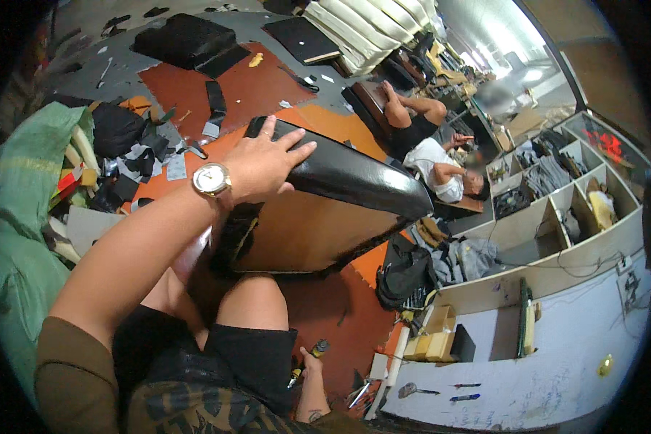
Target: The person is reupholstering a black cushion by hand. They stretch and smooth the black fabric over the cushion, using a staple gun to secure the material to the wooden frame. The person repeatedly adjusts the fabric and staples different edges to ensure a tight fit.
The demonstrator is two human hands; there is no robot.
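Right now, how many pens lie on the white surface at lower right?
2: a dark pen and, just below it in the picture, a blue pen. More may lie beyond the view.

Indoor light, middling to dim overall. Brightest at upper right: ceiling lights [532, 74] blown out, haze around them. Strong white glare on the glossy black padded piece [354, 170]; darker shadow beneath it on the red-brown floor sheet [343, 315]. Fisheye bend obvious, white shelving [607, 235] bowing near the rim. Corners vignetted to black, left edge murky, far background soft, centre fairly sharp.
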